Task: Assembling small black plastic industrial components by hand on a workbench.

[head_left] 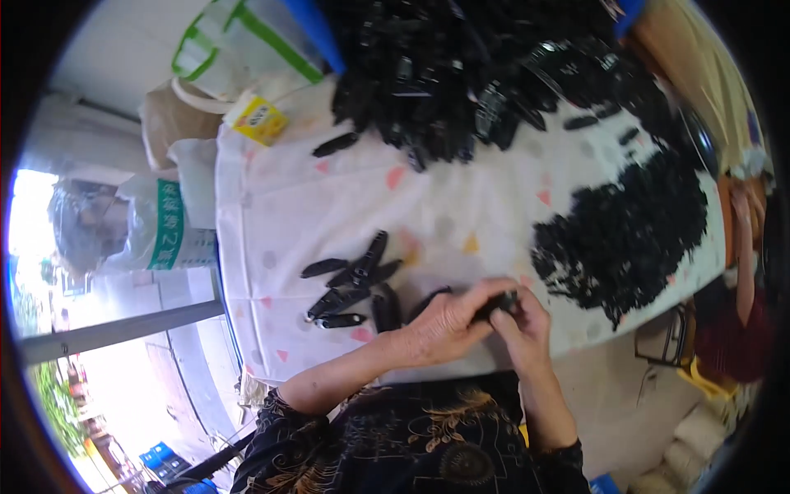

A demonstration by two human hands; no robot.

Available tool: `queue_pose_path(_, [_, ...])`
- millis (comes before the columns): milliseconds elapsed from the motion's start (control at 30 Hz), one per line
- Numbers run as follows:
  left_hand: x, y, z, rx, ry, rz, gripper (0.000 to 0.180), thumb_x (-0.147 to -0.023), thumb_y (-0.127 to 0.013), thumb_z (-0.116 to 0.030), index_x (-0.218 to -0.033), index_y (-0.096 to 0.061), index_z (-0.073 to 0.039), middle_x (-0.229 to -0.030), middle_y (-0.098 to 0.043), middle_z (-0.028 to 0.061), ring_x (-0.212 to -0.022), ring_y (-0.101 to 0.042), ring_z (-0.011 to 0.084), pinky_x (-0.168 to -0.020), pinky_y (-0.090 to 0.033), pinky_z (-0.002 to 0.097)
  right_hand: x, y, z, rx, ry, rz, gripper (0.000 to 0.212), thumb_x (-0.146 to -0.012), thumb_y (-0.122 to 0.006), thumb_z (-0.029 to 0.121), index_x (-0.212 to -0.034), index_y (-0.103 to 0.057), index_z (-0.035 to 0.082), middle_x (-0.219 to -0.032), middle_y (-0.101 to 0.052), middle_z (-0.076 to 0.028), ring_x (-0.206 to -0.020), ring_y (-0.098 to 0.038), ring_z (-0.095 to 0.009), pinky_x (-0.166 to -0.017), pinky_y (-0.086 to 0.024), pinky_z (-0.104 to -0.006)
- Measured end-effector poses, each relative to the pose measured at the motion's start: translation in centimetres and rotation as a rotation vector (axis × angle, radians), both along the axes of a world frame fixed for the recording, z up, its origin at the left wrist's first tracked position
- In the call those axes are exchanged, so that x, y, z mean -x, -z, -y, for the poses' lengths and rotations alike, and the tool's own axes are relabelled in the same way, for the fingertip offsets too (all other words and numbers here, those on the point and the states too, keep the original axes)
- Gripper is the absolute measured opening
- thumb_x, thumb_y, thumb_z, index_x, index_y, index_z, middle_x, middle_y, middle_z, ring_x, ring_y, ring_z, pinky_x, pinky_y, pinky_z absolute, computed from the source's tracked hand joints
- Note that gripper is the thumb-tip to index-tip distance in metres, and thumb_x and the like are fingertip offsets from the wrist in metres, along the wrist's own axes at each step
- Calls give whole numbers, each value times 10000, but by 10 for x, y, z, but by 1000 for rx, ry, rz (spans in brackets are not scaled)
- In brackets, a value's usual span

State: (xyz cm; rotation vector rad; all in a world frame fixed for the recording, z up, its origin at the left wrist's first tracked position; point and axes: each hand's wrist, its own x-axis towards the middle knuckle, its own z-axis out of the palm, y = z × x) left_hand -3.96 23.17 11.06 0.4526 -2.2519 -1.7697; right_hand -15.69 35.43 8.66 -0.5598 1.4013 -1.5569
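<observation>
A slim, dark piece (pixel 496 307) is held between the two bare hands, above the near edge of the table. By the left hand (pixel 440 331) it is gripped from one side, the fingers curled over it; by the right hand (pixel 527 331) it is pinched at the other, with the thumb pressed against it. Both grips are closed, with little gap to be seen, and much of the piece is covered by the fingers, so its full shape cannot be told.

Just to the left, a loose cluster of long, black pieces (pixel 369 262) is spread, some crossed over others, their surfaces smooth and faintly glossy, their ends rounded or tapered. Another dark piece (pixel 431 300) is partly hidden behind the left hand.

At the right, a broad heap of small black bits (pixel 634 235) is piled, its texture matte and crumbly, its edge ragged. At the far side, a larger mound of glossy, elongated black pieces (pixel 461 82) is massed. All are laid on a pale tablecloth (pixel 477 193), smooth and softly creased, printed with pink, grey and yellow shapes. By its far left corner, a yellow and white box (pixel 262 123) is placed near a translucent, green-edged container (pixel 276 39).
</observation>
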Motion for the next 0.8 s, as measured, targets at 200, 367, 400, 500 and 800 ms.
queue_pose_path(200, [-43,-13,52,600,140,113,346,-800,-671,-199,-1122,-551,-155,-662,-581,41,-562,-590,250,-502,-451,382,52,-21,-8,-132,-135,-612,274,-770,-655,-9,-1039,-608,-15,-977,-638,-104,-933,-595,-207,-829,-452,-306])
queue_pose_path(367, [-67,-17,114,685,159,219,289,-763,-659,-111,-1047,-609,-128,-758,-625,82,-648,-607,288,-581,-469,384,75,-15,7,-317,-18,-1375,220,-733,-670,-19,-939,-612,29,-872,-593,-117,-810,-563,-303,-720,-423,-377])
queue_pose_path(400, [-72,-18,123,663,138,183,313,-742,-649,-79,-1051,-616,-117,-751,-622,76,-639,-600,290,-567,-463,367,76,-17,11,-301,-5,-1386,212,-736,-670,-14,-935,-612,32,-869,-594,-110,-815,-560,-296,-718,-420,-368])
queue_pose_path(500, [-68,-28,153,694,52,234,340,-717,-652,-2,-1050,-605,-52,-870,-647,110,-780,-630,295,-694,-497,370,83,-19,6,-384,17,-1377,234,-714,-695,-8,-930,-616,38,-873,-595,-93,-811,-544,-286,-727,-415,-359])
queue_pose_path(800, [-48,22,237,933,-340,427,343,-858,-565,-105,-1194,-546,-36,-1107,-585,157,-1008,-573,352,-894,-442,401,79,-5,4,-400,-48,-1476,271,-680,-749,104,-923,-632,75,-872,-559,-44,-823,-514,-245,-723,-368,-374])
